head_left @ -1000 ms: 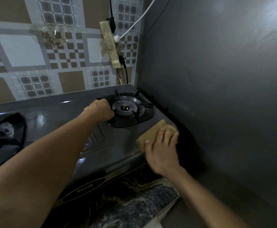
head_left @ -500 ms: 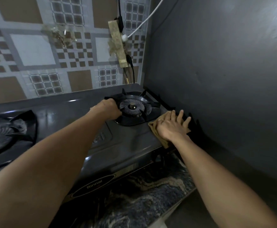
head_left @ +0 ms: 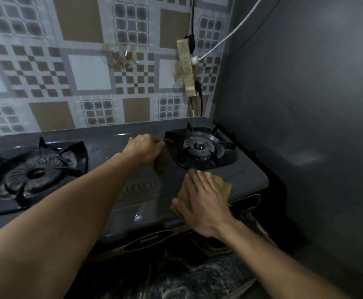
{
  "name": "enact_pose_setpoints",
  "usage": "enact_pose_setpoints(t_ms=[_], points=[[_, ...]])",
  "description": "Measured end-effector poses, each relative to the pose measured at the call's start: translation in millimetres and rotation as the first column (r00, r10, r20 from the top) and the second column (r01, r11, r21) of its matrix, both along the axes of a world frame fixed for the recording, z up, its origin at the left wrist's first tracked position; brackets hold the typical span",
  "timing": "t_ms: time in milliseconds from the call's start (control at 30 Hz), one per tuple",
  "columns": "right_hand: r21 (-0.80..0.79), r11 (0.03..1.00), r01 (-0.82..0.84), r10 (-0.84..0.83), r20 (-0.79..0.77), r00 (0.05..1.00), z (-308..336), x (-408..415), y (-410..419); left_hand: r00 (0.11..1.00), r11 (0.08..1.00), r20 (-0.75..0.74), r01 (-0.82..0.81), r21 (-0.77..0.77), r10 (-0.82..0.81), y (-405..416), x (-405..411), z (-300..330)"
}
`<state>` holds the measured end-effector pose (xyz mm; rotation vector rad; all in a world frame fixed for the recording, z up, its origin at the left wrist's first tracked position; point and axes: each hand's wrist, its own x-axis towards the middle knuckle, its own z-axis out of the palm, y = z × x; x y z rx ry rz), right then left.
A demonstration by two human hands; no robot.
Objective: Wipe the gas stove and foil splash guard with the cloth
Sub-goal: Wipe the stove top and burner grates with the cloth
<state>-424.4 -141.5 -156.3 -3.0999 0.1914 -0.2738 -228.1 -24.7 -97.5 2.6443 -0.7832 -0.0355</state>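
Back from the stove's far right edge comes the right hand (head_left: 200, 201), dragging the cloth (head_left: 223, 186) toward the front since half a second ago, and now it lies flat, fingers spread and pressed down on the tan cloth on the gas stove (head_left: 247, 180) top, just in front of the right burner (head_left: 200, 147). We're mid-wipe on the stovetop, I'd say. Further in, the left hand (head_left: 142, 149) braces beside that burner's grate, fingers curled; whether it grips anything I cannot tell. Beyond, the grey foil splash guard (head_left: 305, 104) looks not yet tackled; next calls for lifting the cloth onto it.
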Motion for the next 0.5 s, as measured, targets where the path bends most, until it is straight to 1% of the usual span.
enact_pose_setpoints(t_ms=[67,167,233,333,500], points=[[0.031,0.996,-0.079,0.080,-0.002,0.997,-0.9,10.6,25.9,0.997,0.998,0.058,-0.049,0.033,0.047,24.6,8.1,-1.2],[0.052,0.997,-0.061,0.065,-0.069,0.995,2.8,36.9,44.3,0.984,0.986,0.119,-0.145,0.080,0.135,62.2,17.5,0.1],[0.082,0.994,-0.073,0.084,-0.132,0.988,4.8,57.0,47.9,0.971,0.971,0.162,-0.197,0.132,0.175,85.1,25.0,0.2],[0.120,0.991,-0.062,0.088,-0.230,0.969,12.1,87.9,53.6,0.963,0.951,0.134,-0.256,0.176,0.235,110.2,34.5,-5.6],[0.130,0.991,-0.014,0.049,-0.267,0.963,16.6,139.8,56.2,0.947,0.936,0.064,-0.322,0.143,0.316,134.5,37.3,-21.0]])
